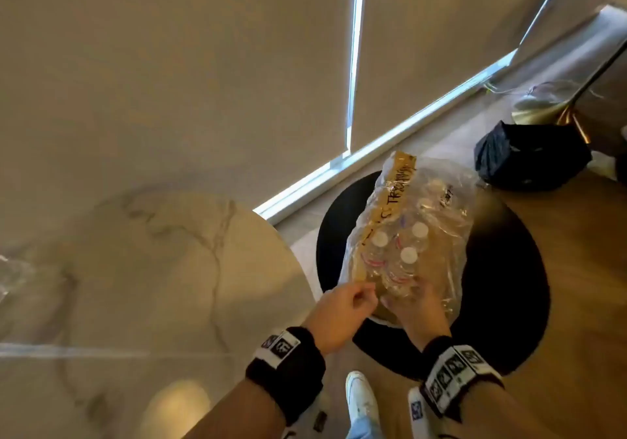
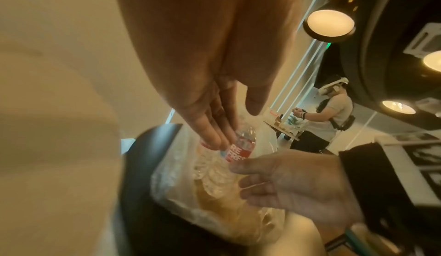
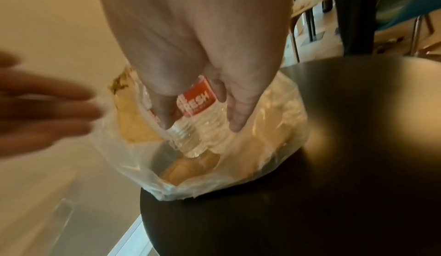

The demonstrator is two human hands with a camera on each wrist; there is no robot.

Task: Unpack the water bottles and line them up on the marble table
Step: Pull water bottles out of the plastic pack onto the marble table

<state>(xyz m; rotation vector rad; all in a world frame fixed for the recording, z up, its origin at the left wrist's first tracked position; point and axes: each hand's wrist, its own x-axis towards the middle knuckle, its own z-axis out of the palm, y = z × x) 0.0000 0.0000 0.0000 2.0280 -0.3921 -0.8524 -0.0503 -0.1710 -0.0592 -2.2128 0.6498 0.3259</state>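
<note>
Gripping a water bottle (image 3: 198, 99) inside the plastic wrap (image 1: 437, 201) at lower centre with right hand (image 1: 420, 306); left hand (image 1: 339, 313) hovering beside, fingers relaxed, holding nothing.

Broad bare stretch of the marble desk (image 1: 135, 286) is seen left of the pack, open to reach. Bottles (image 1: 400, 255) are boxed in by crumpled plastic wrap (image 1: 437, 201), torn open at the near end only. Black stool (image 1: 509, 303) rim is left bare at right. Black bag (image 1: 529, 157) lies well apart on the floor.

Round black stool (image 1: 502, 303) — plastic-wrapped bottle pack (image 1: 437, 208) directly on top.
</note>
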